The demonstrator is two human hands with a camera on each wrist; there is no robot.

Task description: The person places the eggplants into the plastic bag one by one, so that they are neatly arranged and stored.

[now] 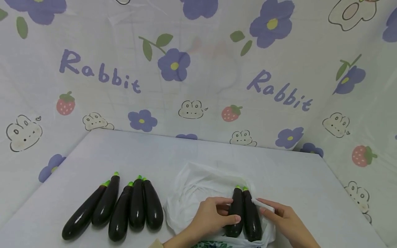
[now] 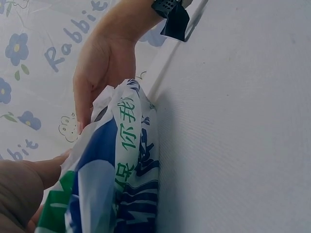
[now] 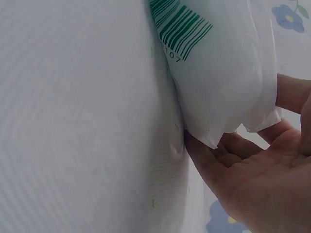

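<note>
In the head view two dark eggplants lie side by side in an opened white plastic bag (image 1: 186, 199). My left hand (image 1: 207, 215) holds the left eggplant (image 1: 237, 210), thumb across its front and fingers at its far side. The right eggplant (image 1: 252, 217) lies close beside it. My right hand (image 1: 285, 218) pinches the bag's right edge between thumb and fingers. Seen from the right wrist, that hand (image 3: 272, 165) is at the bag's side with a green barcode (image 3: 187, 31). Blue and green print covers the bag (image 2: 129, 160) in the left wrist view.
Several more eggplants (image 1: 119, 213) lie in a loose row on the white tabletop (image 1: 149, 148), left of the bag, green stem ends pointing away. A cloth (image 1: 204, 75) printed with rabbits, flowers and strawberries hangs behind and beside the table.
</note>
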